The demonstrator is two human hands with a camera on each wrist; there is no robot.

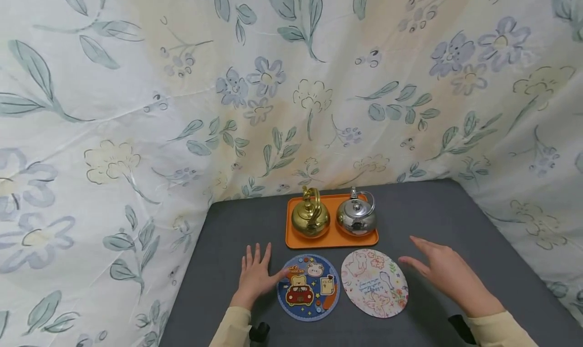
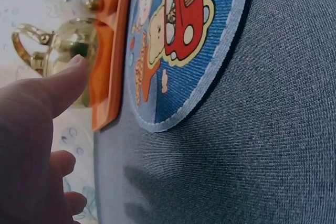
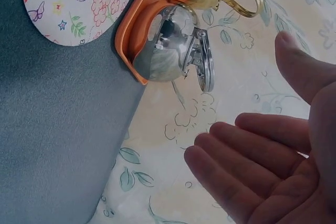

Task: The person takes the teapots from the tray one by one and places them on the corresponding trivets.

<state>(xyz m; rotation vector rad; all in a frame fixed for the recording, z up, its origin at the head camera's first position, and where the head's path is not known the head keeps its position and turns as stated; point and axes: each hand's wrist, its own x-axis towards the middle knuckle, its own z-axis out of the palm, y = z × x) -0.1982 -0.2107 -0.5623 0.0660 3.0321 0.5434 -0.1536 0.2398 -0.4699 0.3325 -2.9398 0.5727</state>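
Note:
My left hand (image 1: pixel 256 278) is spread with straight fingers beside a round blue mat (image 1: pixel 308 310), its thumb overlapping the mat's left edge in the head view. That mat carries a red car and cartoon animals. On the right, my right hand (image 1: pixel 448 272) has its fingers extended and holds nothing, just right of a round white floral mat (image 1: pixel 364 296). Beyond both mats, an orange tray (image 1: pixel 332 242) bears a gold teapot (image 1: pixel 310 219) at left and a silver teapot (image 1: pixel 357 218) at right. In the right wrist view the palm (image 3: pixel 294 187) shows bare.
A dark grey table (image 1: pixel 423 210) lies under everything. Floral cloth (image 1: pixel 291 109) hangs behind the table and along both sides. The tray stands near the back edge, close to the cloth.

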